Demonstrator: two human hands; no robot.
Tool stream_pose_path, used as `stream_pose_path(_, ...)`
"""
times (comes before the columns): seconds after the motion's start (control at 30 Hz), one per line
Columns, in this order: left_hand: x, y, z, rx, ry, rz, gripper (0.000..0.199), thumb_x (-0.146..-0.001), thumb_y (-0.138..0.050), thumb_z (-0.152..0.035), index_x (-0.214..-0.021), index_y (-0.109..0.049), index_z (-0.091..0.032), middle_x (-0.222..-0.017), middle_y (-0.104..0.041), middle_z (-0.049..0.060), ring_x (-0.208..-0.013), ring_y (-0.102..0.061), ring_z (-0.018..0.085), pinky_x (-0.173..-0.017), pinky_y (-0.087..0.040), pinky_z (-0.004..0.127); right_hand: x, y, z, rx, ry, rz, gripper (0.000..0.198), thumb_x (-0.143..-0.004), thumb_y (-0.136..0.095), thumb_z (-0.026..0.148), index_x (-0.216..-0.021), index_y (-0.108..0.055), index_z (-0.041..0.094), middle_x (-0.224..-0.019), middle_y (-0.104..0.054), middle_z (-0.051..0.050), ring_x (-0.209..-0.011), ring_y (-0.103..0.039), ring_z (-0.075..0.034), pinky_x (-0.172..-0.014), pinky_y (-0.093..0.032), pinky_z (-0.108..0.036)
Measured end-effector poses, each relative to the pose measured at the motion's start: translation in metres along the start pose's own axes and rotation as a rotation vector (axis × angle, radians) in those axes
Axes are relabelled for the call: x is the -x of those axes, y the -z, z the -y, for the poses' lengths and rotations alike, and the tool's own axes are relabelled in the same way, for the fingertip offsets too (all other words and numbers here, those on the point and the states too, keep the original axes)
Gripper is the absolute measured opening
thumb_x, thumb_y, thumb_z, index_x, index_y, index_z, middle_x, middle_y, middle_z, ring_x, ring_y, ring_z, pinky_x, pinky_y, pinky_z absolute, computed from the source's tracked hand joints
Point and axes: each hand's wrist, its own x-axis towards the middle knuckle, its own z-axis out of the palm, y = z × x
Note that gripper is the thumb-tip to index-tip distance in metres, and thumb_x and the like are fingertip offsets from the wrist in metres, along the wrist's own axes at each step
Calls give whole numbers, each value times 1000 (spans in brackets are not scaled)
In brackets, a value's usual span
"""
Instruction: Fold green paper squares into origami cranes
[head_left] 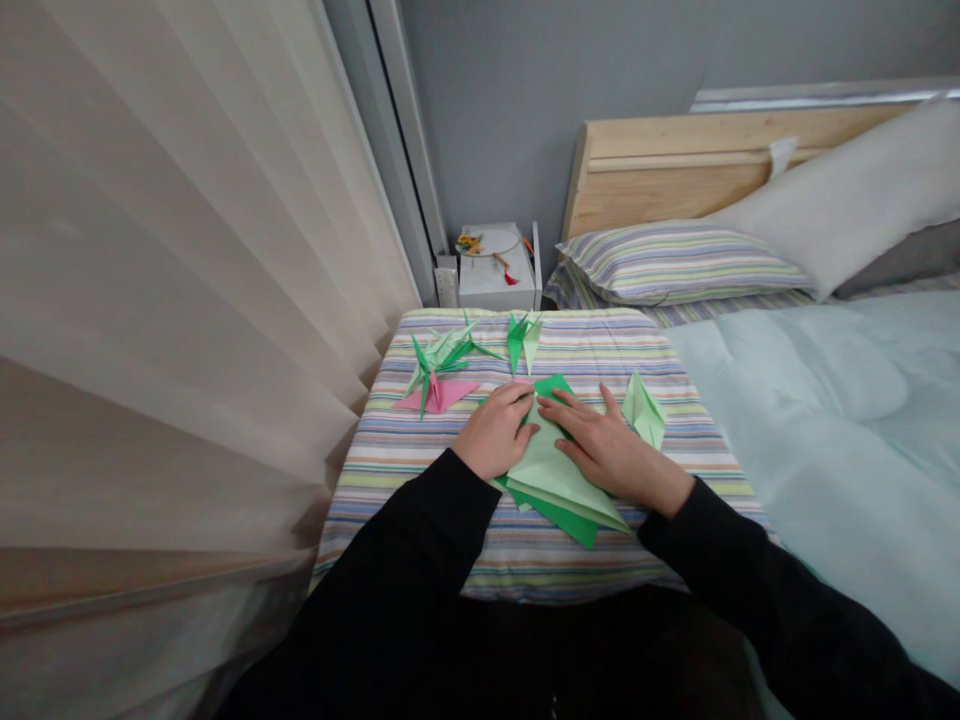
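Observation:
A folded light green sheet of origami paper [556, 462] lies over darker green sheets [574, 522] on the striped cloth. My left hand [495, 430] is closed at its upper left edge, fingers curled together and thumb on the paper. Spread flat across the upper right of the light green sheet is my right hand [600, 440], its fingers stretched out toward the left hand. To the right of that hand stands a folded light green paper piece [643, 410]. Folded green paper cranes [442, 352] and a pink one [442, 393] sit at the far left.
Two more green folded pieces [523, 340] lie at the far edge of the striped surface [390, 460]. A beige curtain [187, 300] hangs close on the left. On the right is a bed with a pale blue quilt [847, 420]. A white bedside table [491, 285] stands behind.

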Motion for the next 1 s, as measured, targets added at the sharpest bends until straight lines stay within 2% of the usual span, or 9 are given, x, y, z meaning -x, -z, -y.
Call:
stream_pose_path(0.13, 0, 0, 0, 9, 25, -28, 34, -87, -70, -18, -120, -70, -11, -130, -68, 17, -129, -59, 30, -116, -47, 48, -6, -4, 2, -8, -119, -76, 52, -101, -50, 31, -152, -46, 20, -158, -50, -15, -153, -35, -34, -119, -15, -75)
stream_pose_path(0.23, 0, 0, -1, 18, 30, -40, 32, -87, -69, -18, -119, -70, -12, -128, -69, 16, -127, -60, 30, -115, -47, 49, -9, -10, 4, 7, -158, -90, 51, -102, -49, 34, -151, -48, 19, -160, -47, -16, -153, -34, -35, -118, -14, -78)
stream_pose_path(0.53, 0, 0, 1, 7, 19, -74, 16, -90, -64, -15, -100, -77, -12, -119, -73, 16, -116, -67, 28, -108, -53, 46, -8, -11, 9, 36, -127, -69, 47, -106, -40, 29, -151, -48, 20, -161, -45, -12, -154, -34, -33, -118, -13, -79)
stream_pose_path(0.7, 0, 1, 1, 22, 22, -72, 17, -90, -65, -14, -101, -78, -11, -120, -73, 16, -116, -67, 29, -106, -54, 45, -8, -8, 9, 10, -105, -43, 47, -106, -38, 26, -153, -46, 25, -161, -45, -9, -153, -34, -33, -116, -14, -80)
stream_pose_path(1.0, -3, 4, -2, 106, 155, -61, 26, -82, -72, -10, -108, -74, -10, -122, -74, 16, -119, -67, 30, -108, -51, 47, -8, -8, 6, -47, -90, -50, 46, -105, -45, 28, -150, -51, 29, -160, -47, -9, -151, -37, -35, -115, -17, -79)
